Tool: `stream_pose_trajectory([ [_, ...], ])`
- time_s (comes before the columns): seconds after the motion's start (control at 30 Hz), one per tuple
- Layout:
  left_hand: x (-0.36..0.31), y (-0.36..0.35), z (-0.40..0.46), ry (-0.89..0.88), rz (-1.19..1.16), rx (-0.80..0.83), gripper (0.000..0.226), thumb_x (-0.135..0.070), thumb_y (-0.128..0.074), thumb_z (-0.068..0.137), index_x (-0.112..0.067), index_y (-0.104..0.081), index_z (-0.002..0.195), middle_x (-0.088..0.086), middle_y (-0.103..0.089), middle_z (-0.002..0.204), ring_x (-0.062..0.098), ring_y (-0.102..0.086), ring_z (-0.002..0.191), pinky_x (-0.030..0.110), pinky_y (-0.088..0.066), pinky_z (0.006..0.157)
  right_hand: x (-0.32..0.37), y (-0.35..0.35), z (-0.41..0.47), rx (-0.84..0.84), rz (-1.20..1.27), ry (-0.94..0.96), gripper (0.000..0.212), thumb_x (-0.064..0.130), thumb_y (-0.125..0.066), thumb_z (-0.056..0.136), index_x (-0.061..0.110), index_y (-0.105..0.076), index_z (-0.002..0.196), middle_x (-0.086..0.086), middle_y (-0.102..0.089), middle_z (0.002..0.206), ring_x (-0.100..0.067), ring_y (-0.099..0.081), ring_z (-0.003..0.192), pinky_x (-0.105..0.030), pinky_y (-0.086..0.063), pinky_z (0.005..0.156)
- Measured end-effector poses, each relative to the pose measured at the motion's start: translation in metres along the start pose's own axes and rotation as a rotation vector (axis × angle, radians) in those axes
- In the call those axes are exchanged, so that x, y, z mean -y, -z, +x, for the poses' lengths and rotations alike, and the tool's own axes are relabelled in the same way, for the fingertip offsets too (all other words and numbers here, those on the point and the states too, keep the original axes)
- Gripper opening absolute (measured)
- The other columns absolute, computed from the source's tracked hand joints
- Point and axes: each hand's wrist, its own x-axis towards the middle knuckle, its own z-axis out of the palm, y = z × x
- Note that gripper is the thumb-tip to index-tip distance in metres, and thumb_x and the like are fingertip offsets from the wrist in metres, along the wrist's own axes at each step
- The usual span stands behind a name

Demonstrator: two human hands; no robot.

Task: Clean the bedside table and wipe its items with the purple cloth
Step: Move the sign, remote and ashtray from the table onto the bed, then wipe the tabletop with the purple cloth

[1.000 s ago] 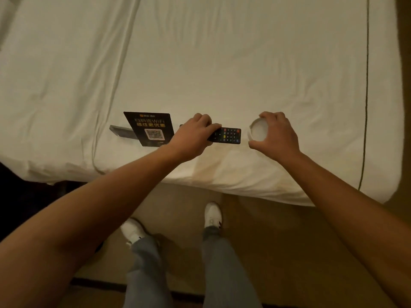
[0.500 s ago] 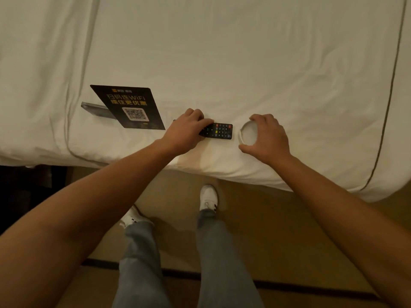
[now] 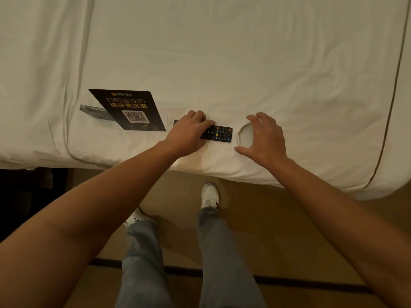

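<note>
On the white bed (image 3: pixel 244 63), near its lower edge at mid-frame, lies a black remote (image 3: pixel 219 133). The left hand (image 3: pixel 189 136) covers its left end, fingers curled over the top and thumb laid along the buttons, gripping it. Just right of the remote sits a round white dish (image 3: pixel 245 136). The right hand (image 3: pixel 265 138) is spread wide over it, fingers arched above the far rim and thumb below; whether they touch it I cannot tell. Left of centre lies a black WiFi card (image 3: pixel 131 110).

Right hand (image 3: pixel 265 138) fingers (image 3: pixel 255 117) now spread, released white round dish (image 3: pixel 245 136), which rests on bed (image 3: pixel 244 63).
</note>
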Motion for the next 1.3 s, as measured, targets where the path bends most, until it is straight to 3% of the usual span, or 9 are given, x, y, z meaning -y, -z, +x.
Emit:
stream_pose_trajectory([
  [0.17, -0.006, 0.027, -0.005, 0.003, -0.104, -0.067, 0.066, -0.038, -0.068, 0.090, -0.021, -0.042, 0.148, 0.010, -0.042, 0.148, 0.030, -0.049, 0.126, 0.041, -0.050, 0.093, 0.020, 0.031, 0.015, -0.133, 0.072, -0.011, 0.088, 0.063, -0.072, 0.078, 0.017, -0.044, 0.148, -0.011, -0.039, 0.158, -0.032, -0.038, 0.145, -0.050, -0.038, 0.112],
  [0.3, -0.003, 0.076, -0.014, -0.031, -0.129, -0.247, 0.059, -0.047, -0.060, 0.094, -0.020, -0.047, 0.144, 0.009, -0.041, 0.151, 0.029, -0.050, 0.127, 0.042, -0.049, 0.094, 0.060, 0.070, 0.032, -0.250, 0.104, 0.042, 0.074, 0.060, -0.060, 0.086, 0.017, -0.046, 0.145, -0.009, -0.041, 0.157, -0.029, -0.038, 0.145, -0.049, -0.038, 0.112],
  [0.47, 0.027, 0.144, -0.045, -0.066, -0.011, -0.459, 0.050, -0.055, -0.050, 0.099, -0.027, -0.056, 0.140, 0.003, -0.043, 0.156, 0.029, -0.038, 0.143, 0.047, -0.037, 0.112, 0.145, 0.117, 0.050, -0.353, 0.174, 0.181, 0.062, 0.056, -0.058, 0.090, 0.022, -0.052, 0.141, -0.005, -0.043, 0.156, -0.025, -0.038, 0.144, -0.046, -0.039, 0.112],
  [0.7, 0.129, 0.219, -0.150, 0.208, 0.092, -0.741, 0.050, -0.054, -0.050, 0.100, -0.026, -0.055, 0.141, 0.005, -0.042, 0.157, 0.031, -0.036, 0.145, 0.049, -0.035, 0.114, 0.308, 0.148, 0.062, -0.408, 0.217, 0.440, 0.063, 0.055, -0.056, 0.092, 0.030, -0.047, 0.149, -0.002, -0.041, 0.158, -0.022, -0.037, 0.145, -0.047, -0.042, 0.112],
  [0.9, 0.257, 0.245, -0.281, 0.516, 0.119, -0.808, 0.058, -0.062, -0.048, 0.098, -0.030, -0.047, 0.146, 0.003, -0.038, 0.158, 0.028, -0.034, 0.145, 0.046, -0.031, 0.117, 0.458, 0.116, 0.058, -0.313, 0.221, 0.615, 0.066, 0.060, -0.055, 0.094, 0.033, -0.042, 0.153, -0.004, -0.034, 0.163, -0.026, -0.030, 0.150, -0.050, -0.035, 0.117],
  [1.3, 0.450, 0.245, -0.545, 0.821, 0.169, -0.791, 0.059, -0.056, -0.053, 0.097, -0.025, -0.048, 0.148, 0.009, -0.037, 0.159, 0.034, -0.034, 0.145, 0.053, -0.032, 0.115, 0.739, -0.001, 0.034, -0.120, 0.130, 0.812, 0.071, 0.064, -0.057, 0.092, 0.033, -0.040, 0.154, -0.007, -0.032, 0.165, -0.029, -0.029, 0.151, -0.054, -0.034, 0.118],
])
